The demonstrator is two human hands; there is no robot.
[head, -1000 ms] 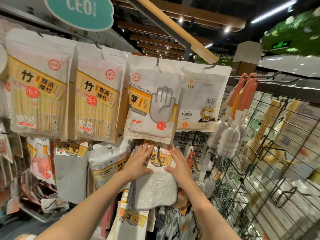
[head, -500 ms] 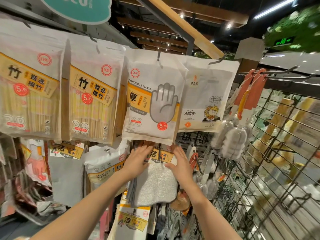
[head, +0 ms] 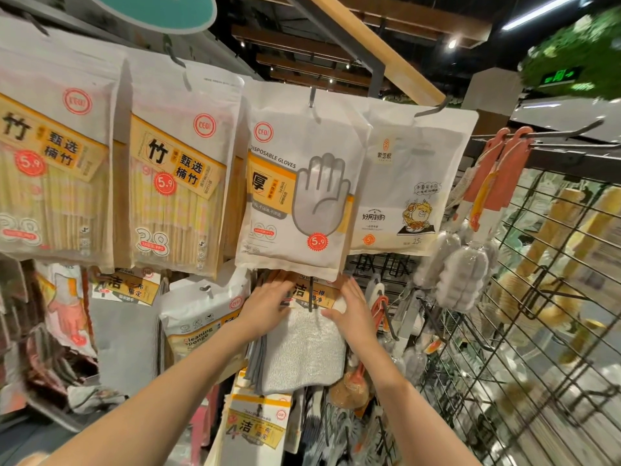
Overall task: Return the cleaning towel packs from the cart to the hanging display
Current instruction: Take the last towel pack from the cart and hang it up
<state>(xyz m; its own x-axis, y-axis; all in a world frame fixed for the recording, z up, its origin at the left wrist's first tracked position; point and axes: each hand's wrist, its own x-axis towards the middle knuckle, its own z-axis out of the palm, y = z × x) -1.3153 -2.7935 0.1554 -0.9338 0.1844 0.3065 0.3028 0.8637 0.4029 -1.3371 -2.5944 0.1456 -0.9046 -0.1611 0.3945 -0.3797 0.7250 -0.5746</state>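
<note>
A grey cleaning towel pack with a yellow header card hangs at the display's middle row, a dark hook crossing its header. My left hand lies on the pack's upper left corner with fingers stretched out. At the pack's upper right edge rests my right hand, its fingers straight. The disposable gloves bag above hides the top of the header and my fingertips. More towel packs hang to the left and below. No cart is in view.
Bamboo chopstick bags hang at the top left. A cleaning sponge bag sits just left of my left hand. Bottle brushes and a wire grid panel with hooks fill the right side.
Both hands have slid a little higher on the towel pack, up under the gloves bag. The camera has moved closer and tilted up.
</note>
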